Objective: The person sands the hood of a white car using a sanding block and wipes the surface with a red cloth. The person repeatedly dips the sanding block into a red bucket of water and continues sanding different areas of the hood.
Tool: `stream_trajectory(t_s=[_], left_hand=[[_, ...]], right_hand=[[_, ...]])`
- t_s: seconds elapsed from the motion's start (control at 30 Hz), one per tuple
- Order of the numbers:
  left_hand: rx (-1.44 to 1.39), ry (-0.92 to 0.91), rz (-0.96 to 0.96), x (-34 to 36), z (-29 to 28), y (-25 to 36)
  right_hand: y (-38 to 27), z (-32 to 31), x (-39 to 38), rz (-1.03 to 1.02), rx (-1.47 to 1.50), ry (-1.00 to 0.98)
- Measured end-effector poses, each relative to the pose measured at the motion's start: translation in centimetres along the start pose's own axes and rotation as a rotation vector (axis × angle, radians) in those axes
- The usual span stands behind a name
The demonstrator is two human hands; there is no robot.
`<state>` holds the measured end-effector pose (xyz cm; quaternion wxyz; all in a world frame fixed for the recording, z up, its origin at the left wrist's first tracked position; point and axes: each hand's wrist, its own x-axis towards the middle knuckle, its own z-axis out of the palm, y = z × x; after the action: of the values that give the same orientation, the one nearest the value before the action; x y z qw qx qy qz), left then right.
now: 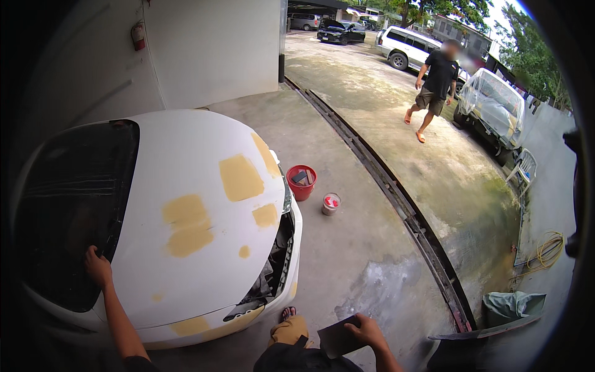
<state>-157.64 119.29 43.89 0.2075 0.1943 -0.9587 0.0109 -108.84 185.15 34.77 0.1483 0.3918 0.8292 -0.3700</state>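
Note:
A white car with a pale hood (149,180) and several tan filler patches (242,178) stands on my left. My left hand (98,268) reaches to the lower edge of its dark windshield (68,204), beside the wiper area. The fingers are curled there, and anything between them is lost against the dark glass. In front of my body, my right hand (368,333) grips a dark grey sandpaper sheet (338,338) by its right edge, thumb on top. The sheet hangs clear of the car, to the right of my leg.
A red bucket (290,181) holding dark and brown blocks stands beyond the front bumper, with a small tub (331,204) near it. A gate track (372,158) crosses the concrete. A person (441,74) walks outside. A dark bin (489,335) stands at lower right.

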Motion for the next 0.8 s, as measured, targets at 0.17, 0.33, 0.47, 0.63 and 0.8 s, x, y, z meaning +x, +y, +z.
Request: stream_trajectory(t_s=[0.17,0.33,0.47,0.63,0.8], left_hand=[[-0.491,0.002,0.201,-9.9,1.4,17.3],[-1.035,-0.924,1.049,-29.1,-1.4,39.0],[-1.051,-1.289,0.956,-33.4,-2.1,47.6],[-0.947,-1.188,0.56,-29.8,-0.8,48.9],[-0.89,-0.89,0.159,-26.7,3.3,47.3]], right_hand=[[-5.4,-3.6,8.1,-0.097,0.159,0.045],[-14.9,-8.5,17.9,-0.727,0.175,-0.145],[-21.6,-12.4,25.5,-0.973,-0.171,-0.279],[-25.1,-16.4,34.8,-1.037,-0.109,0.123],[-22.3,-20.0,46.7,-0.865,-0.045,0.265]])
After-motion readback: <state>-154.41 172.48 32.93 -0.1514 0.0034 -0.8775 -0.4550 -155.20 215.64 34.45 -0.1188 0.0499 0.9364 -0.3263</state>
